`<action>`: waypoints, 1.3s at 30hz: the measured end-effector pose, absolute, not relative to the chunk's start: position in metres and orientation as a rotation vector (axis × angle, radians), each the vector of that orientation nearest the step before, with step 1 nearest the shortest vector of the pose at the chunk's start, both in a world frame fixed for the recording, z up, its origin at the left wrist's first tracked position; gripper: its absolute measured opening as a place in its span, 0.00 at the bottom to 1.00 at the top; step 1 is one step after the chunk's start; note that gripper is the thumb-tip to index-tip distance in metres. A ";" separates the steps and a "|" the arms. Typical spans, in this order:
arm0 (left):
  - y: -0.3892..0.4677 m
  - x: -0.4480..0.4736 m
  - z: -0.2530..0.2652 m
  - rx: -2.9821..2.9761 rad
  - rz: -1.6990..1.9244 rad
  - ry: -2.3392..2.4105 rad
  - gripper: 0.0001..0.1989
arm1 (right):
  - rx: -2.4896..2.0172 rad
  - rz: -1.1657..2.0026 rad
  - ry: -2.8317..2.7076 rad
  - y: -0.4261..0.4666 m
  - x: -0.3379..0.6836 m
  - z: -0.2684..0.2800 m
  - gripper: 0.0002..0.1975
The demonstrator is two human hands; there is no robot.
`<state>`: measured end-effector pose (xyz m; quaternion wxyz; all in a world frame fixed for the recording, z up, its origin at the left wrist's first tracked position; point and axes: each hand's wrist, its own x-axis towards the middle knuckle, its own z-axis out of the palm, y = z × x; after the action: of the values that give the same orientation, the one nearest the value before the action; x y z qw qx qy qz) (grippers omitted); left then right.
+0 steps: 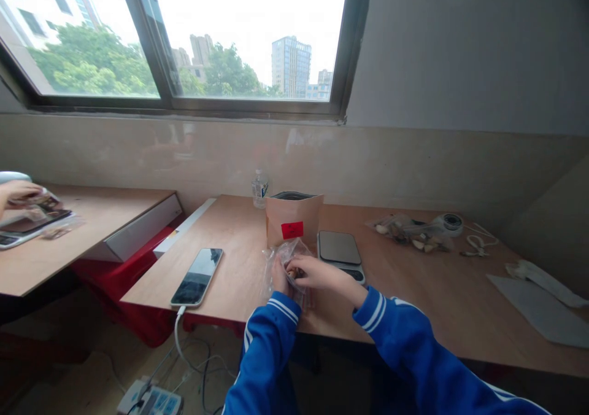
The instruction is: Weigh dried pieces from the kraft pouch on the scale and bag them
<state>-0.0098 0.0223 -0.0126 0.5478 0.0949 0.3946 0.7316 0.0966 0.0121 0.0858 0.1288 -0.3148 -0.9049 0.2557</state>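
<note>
A small clear plastic bag (281, 256) with brownish pieces inside lies near the front edge of the wooden table (427, 292). My left hand (278, 278) grips the bag from the left side. From the right, my right hand (317, 275) closes its fingers on the bag's mouth. Both arms wear blue sleeves with white stripes. Just behind the bag stands a brown paper pouch (294, 218) with a red label, and a small digital scale (340, 252) sits to its right.
A phone (197, 276) on a cable lies at the table's left. A water bottle (259, 189) stands by the wall. At the right are a bag of pieces (405, 231), a tape roll (451, 221) and paper sheets (538, 304). Another person's hand (16, 193) works at the left table.
</note>
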 end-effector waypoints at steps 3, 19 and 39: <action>0.024 -0.009 -0.010 0.200 1.699 0.881 0.14 | -0.885 0.972 -2.467 0.014 0.102 0.090 0.11; 0.015 -0.011 0.005 0.235 1.543 0.915 0.20 | -0.742 0.965 -1.886 0.054 0.111 0.174 0.18; 0.012 -0.011 0.016 0.222 1.526 0.911 0.21 | -0.793 0.168 -2.222 0.107 0.099 0.165 0.11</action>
<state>-0.0109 0.0121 0.0155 0.6250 0.0969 0.3969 0.6652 0.0987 0.1070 0.1653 0.3786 -0.3104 -0.8695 0.0658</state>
